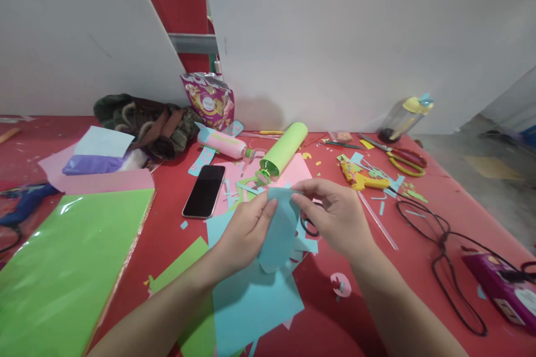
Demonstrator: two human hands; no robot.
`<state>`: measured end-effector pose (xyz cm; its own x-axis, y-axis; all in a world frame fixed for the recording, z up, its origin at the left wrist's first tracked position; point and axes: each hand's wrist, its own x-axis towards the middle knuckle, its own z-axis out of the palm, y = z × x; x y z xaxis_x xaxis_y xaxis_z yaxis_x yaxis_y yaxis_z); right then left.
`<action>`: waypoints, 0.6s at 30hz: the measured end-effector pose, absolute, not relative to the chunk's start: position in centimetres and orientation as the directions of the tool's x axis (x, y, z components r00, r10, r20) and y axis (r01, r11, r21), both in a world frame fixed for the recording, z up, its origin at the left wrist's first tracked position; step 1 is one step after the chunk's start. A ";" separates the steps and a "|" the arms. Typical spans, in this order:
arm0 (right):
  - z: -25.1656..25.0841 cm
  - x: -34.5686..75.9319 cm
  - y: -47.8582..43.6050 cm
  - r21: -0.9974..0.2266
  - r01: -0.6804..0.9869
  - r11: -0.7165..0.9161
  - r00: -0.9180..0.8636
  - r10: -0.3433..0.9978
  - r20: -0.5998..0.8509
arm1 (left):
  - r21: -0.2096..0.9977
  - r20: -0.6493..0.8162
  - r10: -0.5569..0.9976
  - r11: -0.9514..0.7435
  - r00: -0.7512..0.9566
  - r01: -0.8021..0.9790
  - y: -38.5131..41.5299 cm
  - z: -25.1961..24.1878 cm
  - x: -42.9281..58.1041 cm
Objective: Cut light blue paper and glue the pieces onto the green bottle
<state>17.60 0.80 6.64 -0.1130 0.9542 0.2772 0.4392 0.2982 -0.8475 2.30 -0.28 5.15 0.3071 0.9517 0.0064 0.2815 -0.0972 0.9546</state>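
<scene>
Both hands hold one curved piece of light blue paper [280, 231] above the red table [167, 234]. My left hand [245, 231] pinches its left edge with thumb and fingers. My right hand [335, 215] pinches its top right edge; a black scissors handle [309, 227] shows just under that hand. Beneath lie larger light blue sheets [251, 301] and green paper scraps [180, 268].
A black phone [204, 191], a green paper-wrapped bottle [282, 150], a pink bottle [221, 143], a yellow glue gun [360, 177], red-yellow scissors [402, 157] and a black cable [444, 245] lie around. A green sheet stack [62, 268] fills the left. White boards [355, 39] stand behind.
</scene>
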 end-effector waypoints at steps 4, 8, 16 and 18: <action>6.7 17.8 0.8 -0.822 0.444 0.357 -0.123 0.933 0.339 | 0.966 -0.012 0.951 -0.069 0.309 0.250 -0.3 5.1 2.3; 6.7 17.9 0.8 -0.718 0.496 0.488 -0.160 0.865 0.476 | 0.967 -0.021 0.947 -0.062 0.320 0.249 -0.3 5.0 2.3; 7.0 17.6 0.9 -0.476 0.574 0.667 -0.233 0.690 0.686 | 0.948 0.023 0.954 -0.115 0.297 0.296 -0.3 5.0 2.1; 6.8 17.6 1.0 -0.446 0.564 0.694 -0.264 0.664 0.699 | 0.948 0.025 0.956 -0.115 0.293 0.296 -0.4 5.0 2.1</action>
